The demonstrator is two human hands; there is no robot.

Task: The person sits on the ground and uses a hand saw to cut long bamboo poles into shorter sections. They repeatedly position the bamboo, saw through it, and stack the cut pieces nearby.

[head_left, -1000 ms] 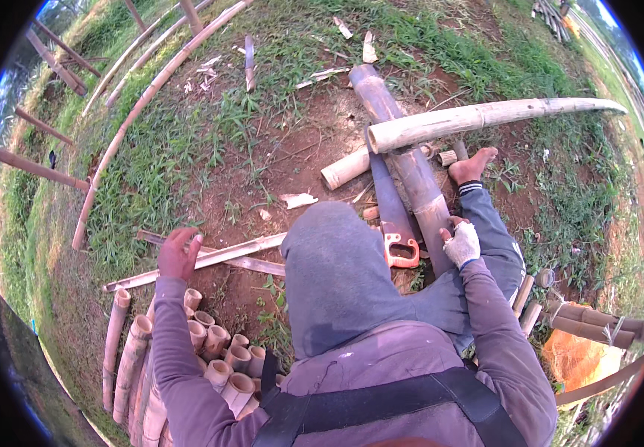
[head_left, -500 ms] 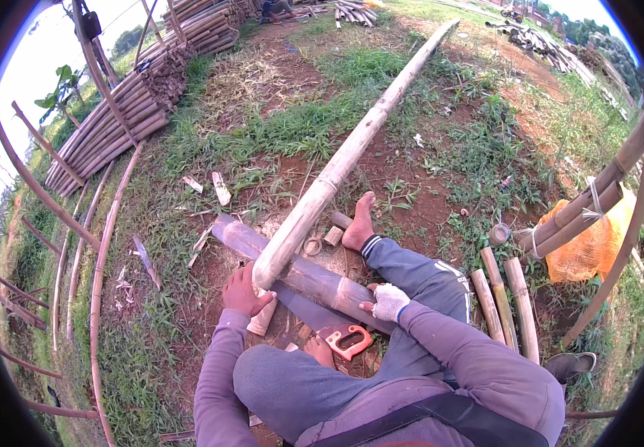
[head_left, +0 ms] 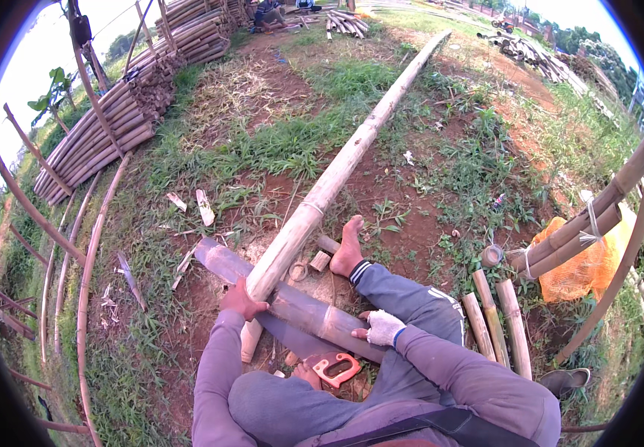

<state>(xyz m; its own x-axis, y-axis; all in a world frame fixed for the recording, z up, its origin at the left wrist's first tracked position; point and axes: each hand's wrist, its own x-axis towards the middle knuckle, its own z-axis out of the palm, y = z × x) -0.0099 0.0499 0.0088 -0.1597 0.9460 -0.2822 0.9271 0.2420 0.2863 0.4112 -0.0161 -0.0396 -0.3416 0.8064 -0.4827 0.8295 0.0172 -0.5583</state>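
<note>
My left hand [head_left: 241, 301] is closed around the near end of a long pale bamboo pole [head_left: 307, 214], which stretches away toward the far right. Under that end, a thick dark bamboo length [head_left: 303, 307] lies crosswise. Its right part is gripped by my right hand [head_left: 383, 328], in a white fingerless-looking glove, beside my bent leg; the far-side fingers are hidden. A handsaw [head_left: 337, 368] with an orange handle lies below the thick bamboo, near my foot, its blade pointing left. A short pale bamboo piece [head_left: 250, 341] is by my left wrist.
Short bamboo pieces [head_left: 515, 328] stand or lean at right, near tied poles [head_left: 568, 242] and an orange net sack [head_left: 571, 261]. A blade-like tool [head_left: 131, 281] lies in the grass at left. Bamboo stacks [head_left: 99, 141] rise behind, with people in the distance.
The view has tilted, so the scene sits lower. My left hand and the pole's near end appear slightly farther forward over the thick bamboo. My right hand stays on it.
</note>
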